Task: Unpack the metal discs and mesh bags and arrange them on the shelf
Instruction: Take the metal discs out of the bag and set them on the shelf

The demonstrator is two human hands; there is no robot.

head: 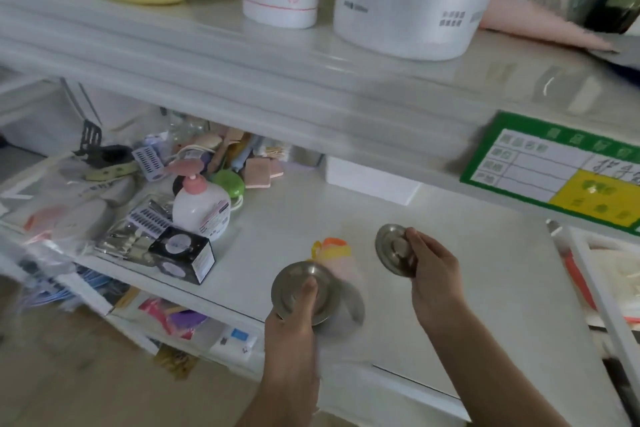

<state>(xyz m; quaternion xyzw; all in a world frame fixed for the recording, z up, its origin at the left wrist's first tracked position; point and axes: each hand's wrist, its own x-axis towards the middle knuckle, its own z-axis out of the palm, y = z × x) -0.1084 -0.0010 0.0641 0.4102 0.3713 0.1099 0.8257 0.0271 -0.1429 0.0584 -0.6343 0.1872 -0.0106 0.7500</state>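
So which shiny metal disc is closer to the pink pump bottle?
The metal disc in the left hand, lower in view. The other disc, held by the right hand, sits farther right from the pump bottle.

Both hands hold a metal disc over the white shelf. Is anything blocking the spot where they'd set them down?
Mostly clear. The white shelf surface under the right hand's round metal disc is bare. Just behind the left hand's round metal disc lies an orange-and-pink mesh bag, so set that one nearer the front.

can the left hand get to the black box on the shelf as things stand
Probably not to grasp it: the left hand is full with a metal disc. The path to the black box looks free.
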